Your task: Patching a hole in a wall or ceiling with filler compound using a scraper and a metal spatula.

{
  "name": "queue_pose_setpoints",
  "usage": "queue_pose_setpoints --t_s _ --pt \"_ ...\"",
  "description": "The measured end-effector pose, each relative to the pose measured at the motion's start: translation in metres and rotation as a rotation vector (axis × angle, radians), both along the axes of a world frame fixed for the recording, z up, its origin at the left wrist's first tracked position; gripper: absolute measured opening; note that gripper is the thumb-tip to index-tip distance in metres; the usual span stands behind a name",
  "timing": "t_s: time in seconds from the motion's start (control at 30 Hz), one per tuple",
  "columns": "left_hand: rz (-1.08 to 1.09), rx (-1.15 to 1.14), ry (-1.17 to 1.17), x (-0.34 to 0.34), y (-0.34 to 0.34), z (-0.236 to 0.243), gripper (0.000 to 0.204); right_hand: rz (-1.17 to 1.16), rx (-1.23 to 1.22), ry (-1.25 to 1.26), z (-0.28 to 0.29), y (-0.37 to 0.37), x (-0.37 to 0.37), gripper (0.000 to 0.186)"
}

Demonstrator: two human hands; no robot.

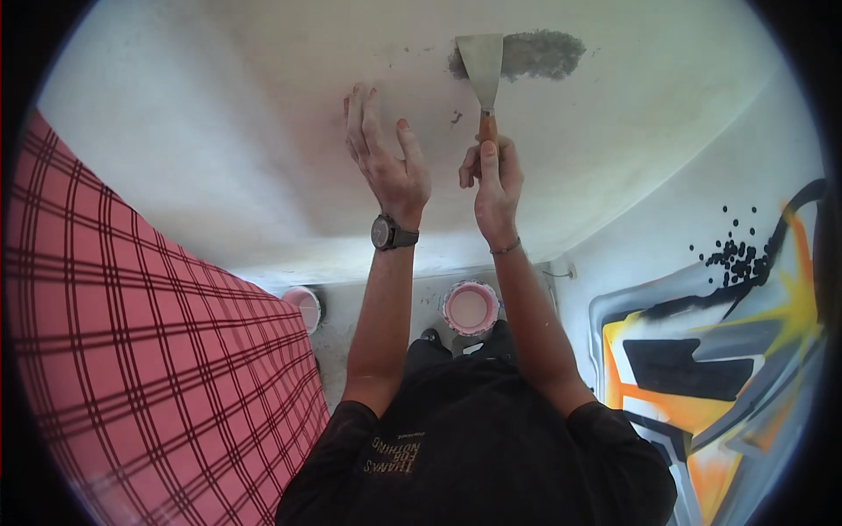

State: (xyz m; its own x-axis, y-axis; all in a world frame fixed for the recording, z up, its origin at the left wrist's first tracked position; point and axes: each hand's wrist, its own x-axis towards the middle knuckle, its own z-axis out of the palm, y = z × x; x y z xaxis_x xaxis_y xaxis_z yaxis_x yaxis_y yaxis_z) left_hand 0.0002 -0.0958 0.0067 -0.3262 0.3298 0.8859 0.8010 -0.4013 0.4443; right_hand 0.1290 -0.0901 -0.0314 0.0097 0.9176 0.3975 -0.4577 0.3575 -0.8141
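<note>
My right hand [491,180] grips the wooden handle of a wide metal scraper [481,66]. Its blade lies over the left end of a dark grey, rough patch [544,54] on the pale wall [289,123]. Left of the scraper and a little below the patch, my left hand [386,158] is open, fingers bent slightly with their tips at the wall, holding nothing; I cannot tell whether they touch it. A black watch is on that wrist.
Near my feet stand a pink-stained bucket [469,311] holding pale liquid and another pink bucket [307,311]. A pink checked surface [132,307] runs along the left. The right wall [614,254] carries orange, black and grey graffiti. A thin cable hangs near that corner.
</note>
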Motion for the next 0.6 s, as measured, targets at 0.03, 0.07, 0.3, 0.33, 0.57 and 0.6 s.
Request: queue_pose_setpoints --t_s 0.03,0.07,0.3,0.33,0.57,0.6 --pt "-0.018 -0.005 -0.003 0.001 0.003 -0.002 0.051 0.006 -0.037 0.012 -0.002 -0.005 0.0 0.027" --pt "-0.019 0.002 0.021 0.004 0.007 -0.005 0.052 -0.013 -0.043 0.009 -0.009 -0.008 0.002 0.027" --pt "0.052 0.107 0.121 0.006 0.042 -0.018 0.051 -0.121 -0.104 -0.106 -0.013 0.001 0.01 0.029" --pt "0.042 0.103 0.117 0.009 0.048 -0.022 0.051 -0.109 -0.115 -0.077 -0.02 -0.002 0.007 0.029" --pt "0.161 0.169 0.112 0.011 0.08 -0.039 0.05 -0.124 -0.061 -0.084 -0.035 0.011 0.011 0.025" --pt "0.188 0.183 0.109 0.011 0.084 -0.04 0.05 -0.125 -0.06 -0.087 -0.041 0.013 0.012 0.025"
